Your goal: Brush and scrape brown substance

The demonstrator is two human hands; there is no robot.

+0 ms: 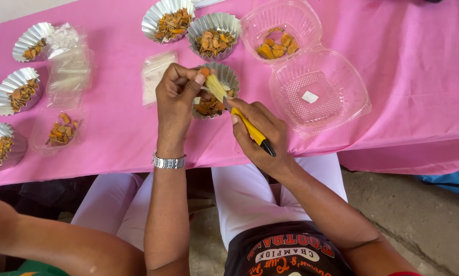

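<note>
Two hands meet over one foil cup (228, 76) near the middle of the desk (393, 61). Your left hand (176, 94) is closed in a pinch on a small orange piece (204, 71), held just above the cup's rim. Your right hand (260, 135) is wrapped around a yellow-handled brush (239, 116), and its pale bristles touch the orange piece.

Just beyond, two more foil cups (213, 35) of orange chips stand almost rim to rim, so you have little room that way. To your right an open clear clamshell box (319, 87) lies near the desk's front edge, its far half holding orange chunks. To your left a small plastic bag (157, 76) lies flat, and farther on a stack of clear trays (68, 66) and more foil cups line the left edge. Pink cloth past the box, on the far right, is open. Another person's arm (51, 245) shows at lower left, below the desk.
</note>
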